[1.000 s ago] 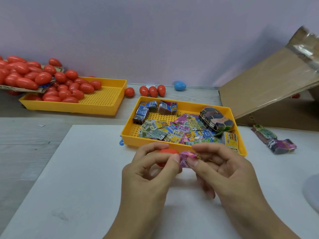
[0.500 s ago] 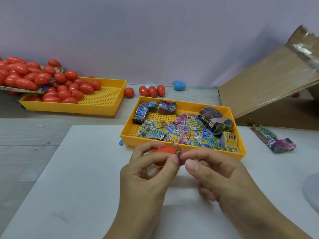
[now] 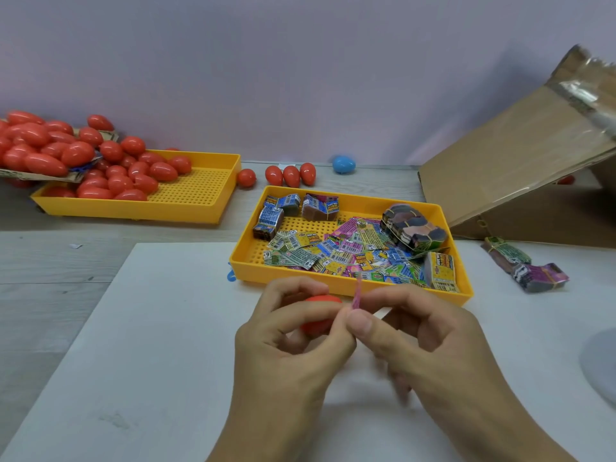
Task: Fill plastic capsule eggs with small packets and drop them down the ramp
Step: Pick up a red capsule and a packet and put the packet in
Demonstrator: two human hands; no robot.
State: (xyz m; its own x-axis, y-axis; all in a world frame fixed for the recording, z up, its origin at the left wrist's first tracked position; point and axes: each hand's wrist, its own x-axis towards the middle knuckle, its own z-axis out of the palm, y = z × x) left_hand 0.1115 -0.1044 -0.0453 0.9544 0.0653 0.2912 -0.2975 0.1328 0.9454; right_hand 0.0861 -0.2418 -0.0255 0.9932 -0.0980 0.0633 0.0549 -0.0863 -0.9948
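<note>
Red egg half-hidden in left hand, lower right fingers blurred

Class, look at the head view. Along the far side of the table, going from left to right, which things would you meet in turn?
Heap of red eggs → yellow tray part-filled with red eggs → single red egg → row of three red eggs → blue egg → cardboard ramp.

Packet tray at centre; egg tray at ten o'clock, cardboard ramp at two, hands at six
</note>
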